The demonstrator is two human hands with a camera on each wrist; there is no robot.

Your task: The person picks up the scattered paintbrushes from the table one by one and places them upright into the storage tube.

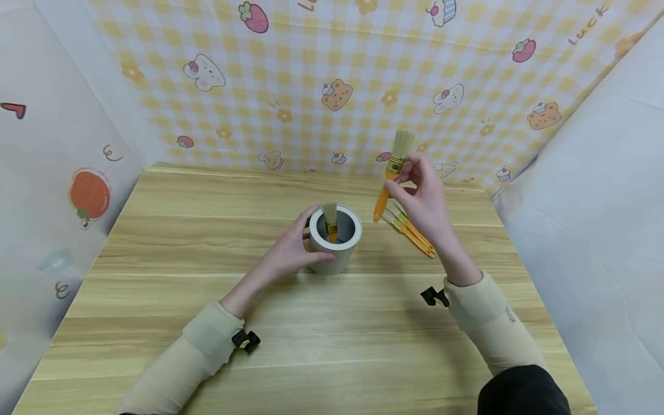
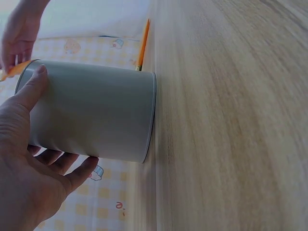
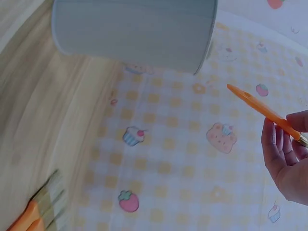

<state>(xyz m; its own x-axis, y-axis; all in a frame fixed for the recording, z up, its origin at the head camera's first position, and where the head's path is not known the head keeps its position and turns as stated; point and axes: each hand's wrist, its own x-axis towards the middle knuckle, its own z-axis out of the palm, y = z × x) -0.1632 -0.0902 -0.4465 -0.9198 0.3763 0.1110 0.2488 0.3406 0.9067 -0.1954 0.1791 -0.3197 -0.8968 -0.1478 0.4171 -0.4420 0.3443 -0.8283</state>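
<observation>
Head view: in the middle, the left hand (image 1: 287, 251) hugs the grey cup (image 1: 336, 239); right of it, the right hand (image 1: 422, 193) pinches a raised brush (image 1: 392, 170). Left wrist view: fingers wrap the cup. Right wrist view: the brush's orange handle pokes out middle right, probably pinched

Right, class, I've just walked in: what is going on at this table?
A person is handling paintbrushes at a wooden table. The left hand grips the side of a grey cylindrical cup that stands upright with one brush in it, bristles up. The right hand pinches a second orange-handled brush in the air to the right of the cup, bristles up and handle pointing down. A few more brushes lie on the table under that hand.
</observation>
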